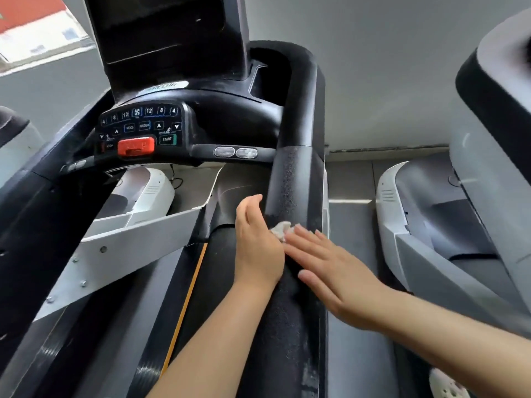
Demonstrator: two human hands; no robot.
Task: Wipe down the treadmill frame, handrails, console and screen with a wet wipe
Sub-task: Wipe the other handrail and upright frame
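While both hands are meeting on the right handrail (290,185), the wipe (282,228) is sitting crumpled between them, lying against the rail's black foam padding; the left hand (257,242) is cupping the rail's inner side, fingers together and pointing up the rail, edge of the hand touching the wipe; cannot tell whether its hidden fingertips are pinching the wipe; the right hand (330,271) is lying flat across the rail from the outer side, fingers straight and slightly spread, fingertips touching the wipe's near edge, not curling around anything; the handrail is running from bottom centre up to the console (218,116), its foam looking speckled and worn near the hands; the button panel (140,124) is sitting left of the rail, with a red safety clip (136,146) below it and a START button (167,139) just beside the clip; the dark screen (163,33) is rising above the console, well apart from the hands; the belt (218,282) with an orange stripe (186,305) is lying below left of the rail; a second treadmill (448,225) is standing on the right, across the grey tiled floor (350,179).
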